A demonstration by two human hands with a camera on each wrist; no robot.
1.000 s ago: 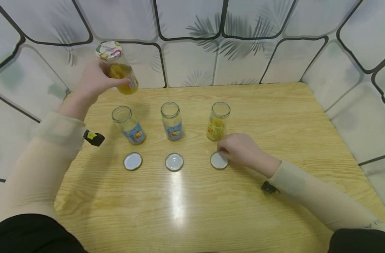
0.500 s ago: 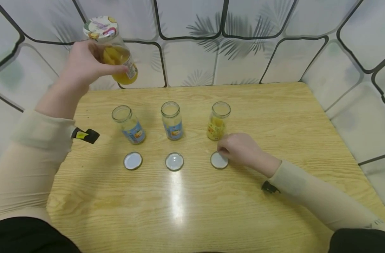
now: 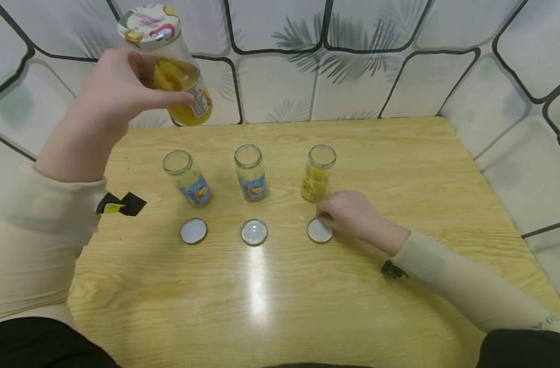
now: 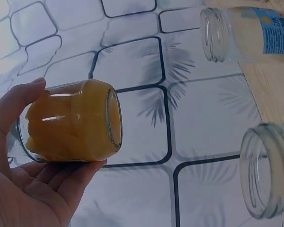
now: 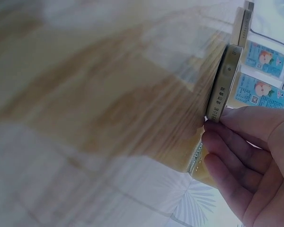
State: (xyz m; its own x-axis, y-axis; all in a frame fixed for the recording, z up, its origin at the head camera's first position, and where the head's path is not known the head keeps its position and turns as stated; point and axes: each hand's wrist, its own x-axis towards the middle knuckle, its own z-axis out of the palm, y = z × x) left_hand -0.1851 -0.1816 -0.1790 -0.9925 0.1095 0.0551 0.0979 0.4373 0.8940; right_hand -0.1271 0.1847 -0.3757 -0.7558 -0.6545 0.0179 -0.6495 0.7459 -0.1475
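Note:
My left hand (image 3: 107, 89) grips a glass jar of yellow fruit pieces (image 3: 183, 74) and holds it tilted above the table's back edge. A patterned lid (image 3: 148, 25) sits on this jar. In the left wrist view the thumb and fingers wrap round the jar (image 4: 78, 123). My right hand (image 3: 351, 214) pinches the edge of a jar lid (image 3: 319, 231) that lies on the table with its white inside up. Right behind that hand stands an uncapped jar with a yellow label (image 3: 314, 181) and some yellow contents.
Two uncapped jars with blue labels, a left one (image 3: 194, 186) and a middle one (image 3: 251, 179), stand on the wooden table (image 3: 399, 168). Before them lie a left lid (image 3: 193, 231) and a middle lid (image 3: 254, 232). A patterned wall (image 3: 280, 92) rises behind the table.
My left hand has raised the fruit jar and brought it closer to the head camera. The right hand stays at its lid, and the other jars and lids have not moved.

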